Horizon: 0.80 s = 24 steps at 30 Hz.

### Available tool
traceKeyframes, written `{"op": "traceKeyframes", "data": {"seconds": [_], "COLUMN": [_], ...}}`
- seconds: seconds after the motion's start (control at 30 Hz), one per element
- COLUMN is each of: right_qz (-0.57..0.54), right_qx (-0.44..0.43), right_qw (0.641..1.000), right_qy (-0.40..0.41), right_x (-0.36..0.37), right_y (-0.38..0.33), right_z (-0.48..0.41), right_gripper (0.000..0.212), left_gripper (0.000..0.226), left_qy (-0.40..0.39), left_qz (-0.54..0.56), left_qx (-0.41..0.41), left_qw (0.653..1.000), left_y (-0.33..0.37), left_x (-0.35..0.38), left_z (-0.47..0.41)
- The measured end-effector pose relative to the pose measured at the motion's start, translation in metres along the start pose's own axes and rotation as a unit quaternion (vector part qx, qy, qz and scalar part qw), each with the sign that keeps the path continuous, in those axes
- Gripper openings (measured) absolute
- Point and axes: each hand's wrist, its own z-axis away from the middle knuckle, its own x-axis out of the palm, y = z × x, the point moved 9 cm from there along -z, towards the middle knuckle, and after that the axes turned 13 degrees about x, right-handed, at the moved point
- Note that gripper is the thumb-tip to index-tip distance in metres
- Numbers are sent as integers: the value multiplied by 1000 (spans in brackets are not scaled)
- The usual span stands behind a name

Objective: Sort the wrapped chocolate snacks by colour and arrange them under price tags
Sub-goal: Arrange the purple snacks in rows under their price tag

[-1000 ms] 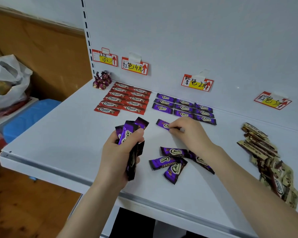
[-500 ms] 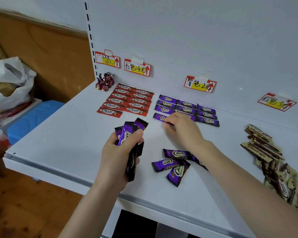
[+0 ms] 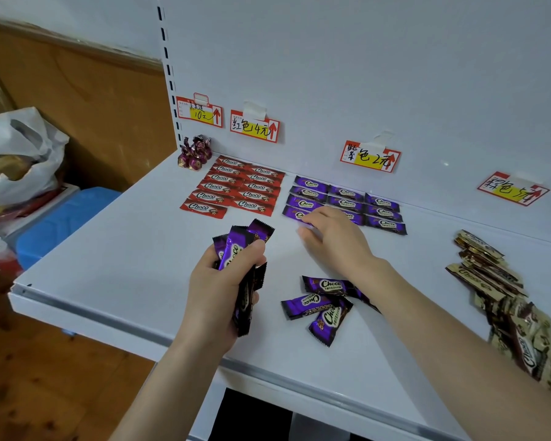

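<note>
Off the shelf's left edge, a white plastic bag (image 3: 19, 154) slumps beside a blue box (image 3: 64, 221). On the white shelf (image 3: 109, 249), in its back left corner, a small cluster of foil-wrapped sweets (image 3: 195, 152) sits under the 10 tag (image 3: 199, 111). Just right of them, along the back edge, the red bars (image 3: 236, 189) lie flat in two neat columns beneath the red tag (image 3: 254, 128). Nearer the front edge, the left hand (image 3: 218, 288) is closed in a firm fist round a bundle of purple bars (image 3: 240, 249), held upright with the tops fanning out above the thumb. Under the purple tag (image 3: 369, 157), the purple rows (image 3: 347, 202) lie by the back edge. The right hand (image 3: 334, 240) reaches palm down to the front row's left end, its fingertips on the bar there (whether they pinch it or only press on it I cannot tell, as the thumb is blurred). Towards the front edge, partly under the right forearm, a few loose purple bars (image 3: 322, 303) lie crossed over one another. Towards the right edge, a heap of brown bars (image 3: 506, 297) runs from below the brown tag (image 3: 512, 187) to the front edge.
</note>
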Motion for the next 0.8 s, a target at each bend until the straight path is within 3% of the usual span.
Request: {"op": "traceKeyframes", "data": {"seconds": [0.33,0.47,0.57,0.63,0.8], "right_qz": [-19,-247,-387,-391,-409], "right_qx": [-4,30,45,36,55], "right_qw": [1000,968,912,900,895], "right_qy": [-24,-20,-131,-188,-168], "right_x": [-5,-41,-51,-52,-60], "right_y": [-1,-8,-25,-36,-31], "right_z": [1,15,36,52,63], "right_gripper": [31,12,10,7,10], "left_gripper": [12,11,14,25,37], "left_qy": [-6,-29,-59,-82,-93], "left_qz": [-11,-30,-37,-38,0], "left_qx": [-3,-9,-14,-15,-21], "left_qw": [1000,999,997,996,995], "left_y": [1,-1,-1,0,4], "left_x": [1,5,16,25,39], "left_z": [2,1,3,6,13]}}
